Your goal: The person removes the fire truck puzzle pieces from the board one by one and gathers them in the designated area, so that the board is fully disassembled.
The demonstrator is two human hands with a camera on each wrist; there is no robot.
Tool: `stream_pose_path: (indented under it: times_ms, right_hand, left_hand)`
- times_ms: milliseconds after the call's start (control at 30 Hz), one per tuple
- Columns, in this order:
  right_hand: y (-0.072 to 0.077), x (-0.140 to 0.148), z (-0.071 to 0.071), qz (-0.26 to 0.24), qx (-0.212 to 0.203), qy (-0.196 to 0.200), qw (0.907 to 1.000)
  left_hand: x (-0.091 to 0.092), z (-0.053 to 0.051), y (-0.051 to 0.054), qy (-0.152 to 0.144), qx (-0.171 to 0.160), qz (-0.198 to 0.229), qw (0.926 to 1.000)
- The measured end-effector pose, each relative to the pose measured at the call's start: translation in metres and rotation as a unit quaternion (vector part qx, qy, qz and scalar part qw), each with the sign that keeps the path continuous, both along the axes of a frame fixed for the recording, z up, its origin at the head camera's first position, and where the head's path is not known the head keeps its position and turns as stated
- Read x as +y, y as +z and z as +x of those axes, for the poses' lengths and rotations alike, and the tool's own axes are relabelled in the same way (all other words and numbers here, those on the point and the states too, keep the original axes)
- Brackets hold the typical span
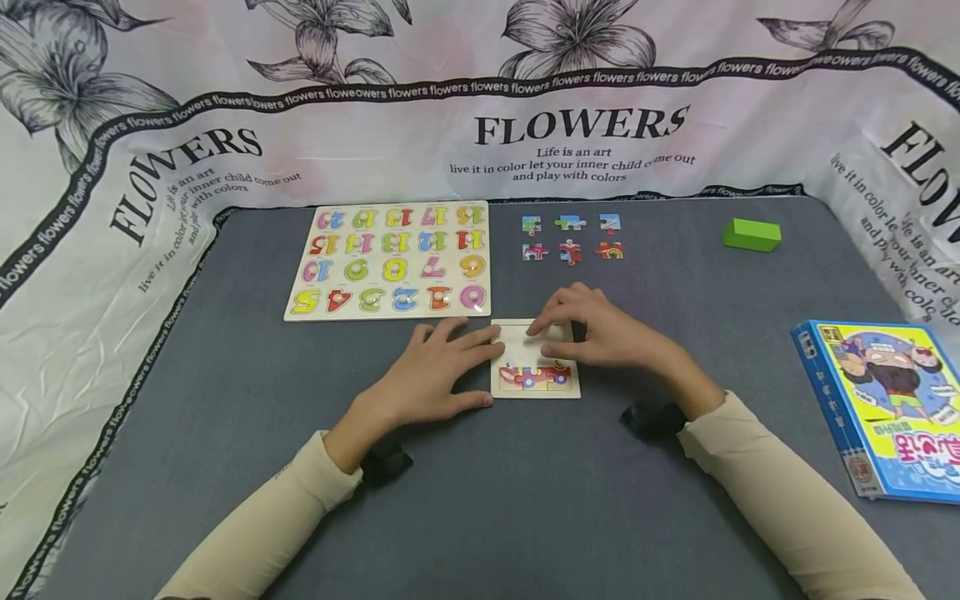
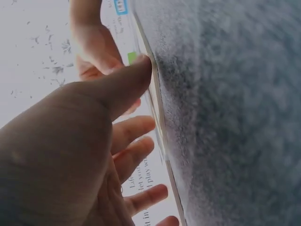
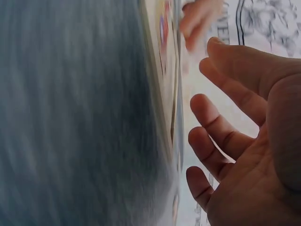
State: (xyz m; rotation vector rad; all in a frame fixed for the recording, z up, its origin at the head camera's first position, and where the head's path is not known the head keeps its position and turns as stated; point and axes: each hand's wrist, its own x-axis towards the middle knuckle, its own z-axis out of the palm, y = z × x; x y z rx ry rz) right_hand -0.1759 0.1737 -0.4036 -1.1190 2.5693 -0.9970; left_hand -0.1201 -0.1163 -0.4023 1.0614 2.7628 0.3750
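A small pale puzzle board lies on the grey table, with a red car picture made of joined pieces in its lower half. My left hand is spread at the board's left side; in the left wrist view its thumb touches the board's edge. Over the board's upper right part is my right hand, its fingers loosely bent. In the right wrist view nothing shows between the right hand's fingers. Behind the board lie several loose jigsaw pieces in two rows.
A number board with colourful digits lies behind my left hand. A green block sits at the back right. To the right is a blue and yellow box. A flower-printed sheet rises behind the table.
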Motion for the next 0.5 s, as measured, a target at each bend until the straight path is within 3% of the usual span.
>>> stream_pose_path:
  times_ms: [200,500]
  right_hand:
    - [-0.002,-0.015,0.011,0.026,-0.003,0.028,0.9993]
    - [-0.004,-0.022,0.018,0.050,0.012,0.042,0.9978]
  left_hand:
    - [0.001,0.000,-0.003,0.007,0.038,-0.003,0.9993]
    - [0.003,0.002,-0.006,0.021,0.026,-0.007,0.9994]
